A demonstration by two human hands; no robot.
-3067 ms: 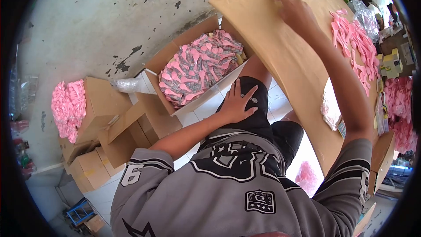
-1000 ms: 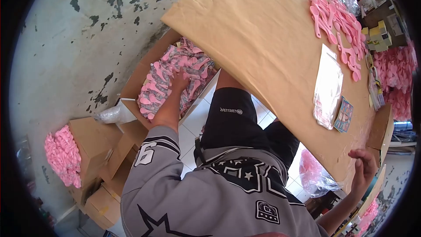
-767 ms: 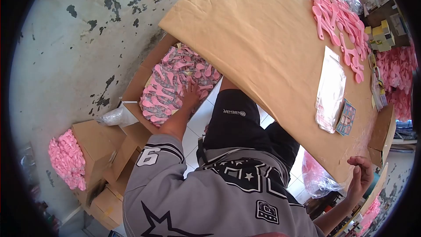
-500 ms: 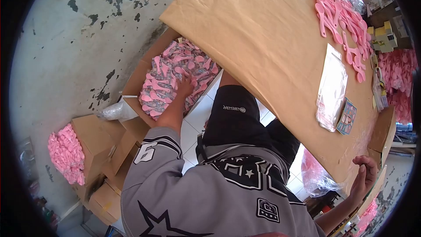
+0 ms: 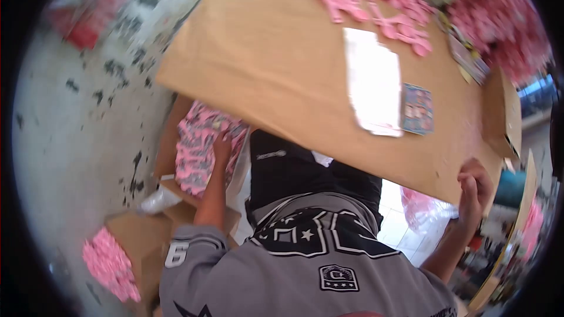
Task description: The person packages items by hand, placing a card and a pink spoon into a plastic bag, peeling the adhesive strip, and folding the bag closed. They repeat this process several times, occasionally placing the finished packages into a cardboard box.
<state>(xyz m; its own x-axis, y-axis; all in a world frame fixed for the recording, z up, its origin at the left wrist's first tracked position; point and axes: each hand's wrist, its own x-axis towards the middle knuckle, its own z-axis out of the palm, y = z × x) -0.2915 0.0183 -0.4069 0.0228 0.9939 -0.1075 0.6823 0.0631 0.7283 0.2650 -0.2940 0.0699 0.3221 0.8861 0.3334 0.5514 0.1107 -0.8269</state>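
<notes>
My left hand (image 5: 222, 144) is down in an open cardboard box at the left, on a heap of small packets with pink spoons (image 5: 197, 155); its fingers are blurred, and their grip cannot be made out. At the right, my right hand (image 5: 476, 183) is raised by the table's near edge with its fingers curled together; anything inside them is hidden. On the brown-covered table (image 5: 264, 53) lie a stack of clear plastic sleeves (image 5: 374, 85), a patterned card pile (image 5: 418, 109) and a heap of loose pink spoons (image 5: 376, 0).
Another box (image 5: 138, 235) at the lower left has pink items (image 5: 111, 264) beside it. A large pink heap (image 5: 499, 23) is beyond the table's far right. A cardboard box (image 5: 500, 114) stands at the right edge, and a clear bag with pink contents (image 5: 420, 208) is below the table.
The view has turned and shifted, so the tabletop items appear further left and the left box lower. My left hand is still in the box. My right hand's fingers look more tightly curled.
</notes>
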